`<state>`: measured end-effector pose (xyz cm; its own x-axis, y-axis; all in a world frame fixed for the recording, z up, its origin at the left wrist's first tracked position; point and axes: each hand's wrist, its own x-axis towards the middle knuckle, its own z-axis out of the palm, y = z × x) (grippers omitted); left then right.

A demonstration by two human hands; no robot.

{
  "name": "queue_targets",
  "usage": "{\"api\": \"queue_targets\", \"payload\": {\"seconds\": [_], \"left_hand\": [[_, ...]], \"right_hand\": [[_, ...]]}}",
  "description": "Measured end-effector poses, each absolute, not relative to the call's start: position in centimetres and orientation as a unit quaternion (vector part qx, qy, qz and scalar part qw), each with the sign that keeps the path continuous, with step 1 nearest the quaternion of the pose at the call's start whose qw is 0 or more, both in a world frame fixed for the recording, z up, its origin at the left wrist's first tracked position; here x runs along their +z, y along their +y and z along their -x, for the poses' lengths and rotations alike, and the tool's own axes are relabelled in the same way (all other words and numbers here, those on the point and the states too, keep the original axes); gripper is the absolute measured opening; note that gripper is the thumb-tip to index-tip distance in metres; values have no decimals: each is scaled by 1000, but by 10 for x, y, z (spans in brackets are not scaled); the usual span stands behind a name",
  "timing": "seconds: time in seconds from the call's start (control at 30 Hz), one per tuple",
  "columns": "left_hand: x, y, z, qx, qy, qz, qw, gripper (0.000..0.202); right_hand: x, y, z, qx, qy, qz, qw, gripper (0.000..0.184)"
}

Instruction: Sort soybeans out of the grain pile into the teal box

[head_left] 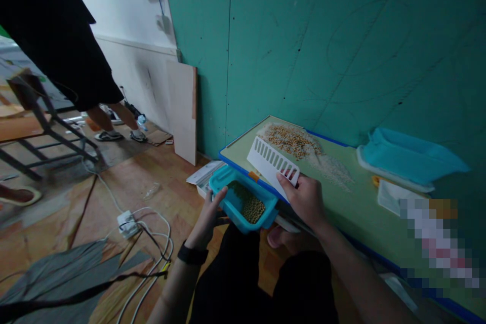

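Note:
My left hand (207, 217), with a dark band on its wrist, grips the left end of a light-blue plastic container (269, 194) just below the table's front edge. Inside it lie yellow soybeans (253, 209) and small green beans (237, 190). Pinched in my right hand (307, 201) is a white slotted plastic piece (261, 160), held slanting over the table edge above the container. Behind that piece, a pile of soybeans (294, 143) mixed with white grains is spread on the tabletop. More white grains (334, 168), like rice, trail off to the right.
The pale green table (364, 215) has a blue edge and stands against a green wall (281, 50). A blue bin (412, 154) rests at its right back. A power strip (128, 224) with cables lies on the floor. At left, a person (56, 35) stands near a chair (41, 121).

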<state>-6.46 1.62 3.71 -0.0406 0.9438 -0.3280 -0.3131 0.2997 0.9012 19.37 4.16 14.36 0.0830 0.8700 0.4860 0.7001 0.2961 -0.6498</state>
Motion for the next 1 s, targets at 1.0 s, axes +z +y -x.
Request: {"api": "queue_targets", "payload": {"seconds": [1.0], "left_hand": [[39,32,71,491,525,-306,624,86]], "right_hand": [[145,37,-189,129,-694,553,443,39]]}}
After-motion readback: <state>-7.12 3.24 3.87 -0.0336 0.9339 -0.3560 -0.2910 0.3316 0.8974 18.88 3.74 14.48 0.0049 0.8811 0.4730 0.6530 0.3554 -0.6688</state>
